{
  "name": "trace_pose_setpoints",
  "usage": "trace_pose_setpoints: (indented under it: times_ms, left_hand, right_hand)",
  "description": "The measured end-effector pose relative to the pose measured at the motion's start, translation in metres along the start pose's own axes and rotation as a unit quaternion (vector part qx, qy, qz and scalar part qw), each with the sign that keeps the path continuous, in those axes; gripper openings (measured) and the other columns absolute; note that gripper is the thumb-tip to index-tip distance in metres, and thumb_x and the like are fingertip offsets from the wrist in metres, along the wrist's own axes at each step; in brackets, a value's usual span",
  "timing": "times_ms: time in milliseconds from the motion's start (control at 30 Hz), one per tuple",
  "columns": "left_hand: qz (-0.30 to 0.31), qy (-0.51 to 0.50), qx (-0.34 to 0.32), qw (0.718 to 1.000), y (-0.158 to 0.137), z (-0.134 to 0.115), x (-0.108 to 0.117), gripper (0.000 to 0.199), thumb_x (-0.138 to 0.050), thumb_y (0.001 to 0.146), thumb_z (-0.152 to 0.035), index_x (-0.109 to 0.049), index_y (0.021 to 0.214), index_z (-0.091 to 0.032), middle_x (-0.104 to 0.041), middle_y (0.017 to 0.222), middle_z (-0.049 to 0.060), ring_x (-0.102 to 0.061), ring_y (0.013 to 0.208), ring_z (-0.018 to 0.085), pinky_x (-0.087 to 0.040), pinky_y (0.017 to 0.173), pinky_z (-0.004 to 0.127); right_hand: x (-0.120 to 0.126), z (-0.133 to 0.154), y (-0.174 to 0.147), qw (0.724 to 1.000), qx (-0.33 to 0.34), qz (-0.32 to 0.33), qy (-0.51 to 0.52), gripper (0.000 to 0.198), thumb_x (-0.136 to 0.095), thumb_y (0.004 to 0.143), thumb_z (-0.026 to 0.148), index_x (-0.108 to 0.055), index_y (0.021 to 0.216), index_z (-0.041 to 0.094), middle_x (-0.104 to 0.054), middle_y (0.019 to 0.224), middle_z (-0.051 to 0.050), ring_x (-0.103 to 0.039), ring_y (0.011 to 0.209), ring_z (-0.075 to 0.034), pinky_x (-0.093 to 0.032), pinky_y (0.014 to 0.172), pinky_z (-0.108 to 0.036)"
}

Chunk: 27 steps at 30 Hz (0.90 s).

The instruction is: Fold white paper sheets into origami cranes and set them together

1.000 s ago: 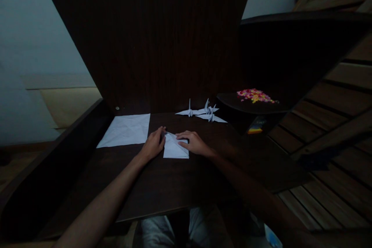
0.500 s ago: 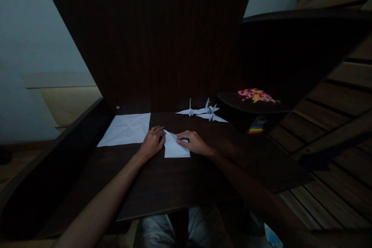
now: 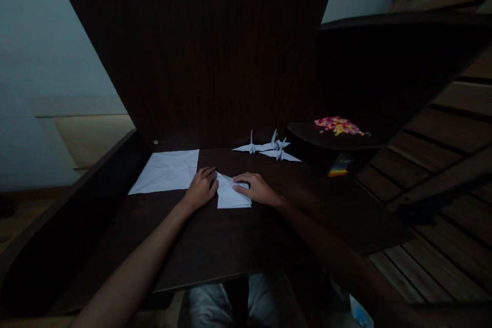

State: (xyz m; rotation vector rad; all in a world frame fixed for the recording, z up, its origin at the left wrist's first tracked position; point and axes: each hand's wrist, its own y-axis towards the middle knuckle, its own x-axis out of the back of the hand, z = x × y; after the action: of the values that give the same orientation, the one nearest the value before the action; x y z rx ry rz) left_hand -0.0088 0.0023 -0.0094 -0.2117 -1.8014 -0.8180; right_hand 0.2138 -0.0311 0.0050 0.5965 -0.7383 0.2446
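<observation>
A white sheet of paper, folded into a small layered square (image 3: 232,199), lies on the dark desk in front of me. My left hand (image 3: 202,187) is closed at its left edge, fingertips curled by the upper left corner. From the other side my right hand (image 3: 253,187) pinches a slanting flap near the upper right edge, thumb and fingers on the paper. Part of the fold is hidden under the right fingers.
A creased white sheet (image 3: 167,170) lies flat at the left. Several folded paper cranes (image 3: 280,155) stand at the back. Small pink, red and yellow pieces (image 3: 340,125) are heaped on a low shelf (image 3: 303,130) at right. A raised side panel (image 3: 77,215) bounds the desk's left.
Very little differs. Both hands stay on the folded paper, with only a slight shift of the fingers and of the paper's upper corner.
</observation>
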Motion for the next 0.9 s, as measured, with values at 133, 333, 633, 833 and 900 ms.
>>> trace_pose_setpoints:
  times_ms: [133,333,633,833,900]
  left_hand:
    - [0.001,0.016,0.002,1.0,-0.0004,0.0011,-0.0003,0.037,-0.041,0.089,-0.027,-0.062,0.111,-0.007,-0.057,0.125,0.018,-0.046,0.118,0.031,-0.04,0.101,0.047]
    - [0.001,0.016,0.015,1.0,0.0,-0.0002,0.0043,0.036,-0.044,0.087,-0.03,-0.064,0.108,-0.008,-0.059,0.121,0.017,-0.049,0.112,0.03,-0.043,0.097,0.045]
    - [0.001,0.007,0.037,0.999,0.0009,-0.0021,0.0074,0.032,-0.047,0.085,-0.032,-0.066,0.102,-0.013,-0.061,0.119,0.013,-0.049,0.111,0.029,-0.044,0.094,0.046]
    - [-0.026,-0.001,0.058,0.998,0.0017,-0.0022,0.0084,0.037,-0.053,0.081,-0.035,-0.064,0.105,-0.01,-0.059,0.123,0.016,-0.05,0.114,0.031,-0.044,0.097,0.046]
    - [-0.036,-0.011,0.042,0.998,0.0012,-0.0009,0.006,0.04,-0.051,0.082,-0.032,-0.06,0.114,-0.009,-0.055,0.128,0.017,-0.049,0.117,0.03,-0.043,0.1,0.045]
  right_hand:
    - [0.0001,-0.0016,-0.0006,1.0,0.001,0.001,-0.002,0.021,-0.063,0.079,0.027,-0.07,0.098,0.019,-0.07,0.101,-0.008,-0.065,0.095,-0.02,-0.049,0.088,-0.034]
    - [0.0005,-0.0026,-0.0003,1.0,0.001,0.017,-0.008,0.022,-0.063,0.079,0.026,-0.07,0.098,0.018,-0.07,0.103,-0.008,-0.064,0.097,-0.02,-0.048,0.089,-0.034]
    - [0.0019,-0.002,0.0001,0.999,0.016,0.025,-0.012,0.015,-0.063,0.078,0.022,-0.071,0.091,0.018,-0.071,0.101,-0.008,-0.064,0.096,-0.021,-0.048,0.089,-0.035]
    - [0.0012,-0.0039,-0.0003,0.999,0.019,0.029,-0.017,0.014,-0.064,0.078,0.021,-0.07,0.09,0.019,-0.071,0.101,-0.008,-0.064,0.096,-0.02,-0.048,0.089,-0.034]
    - [0.0008,-0.0043,-0.0002,0.999,0.024,0.03,-0.022,0.013,-0.064,0.078,0.02,-0.071,0.089,0.018,-0.071,0.101,-0.008,-0.064,0.096,-0.02,-0.048,0.088,-0.034]
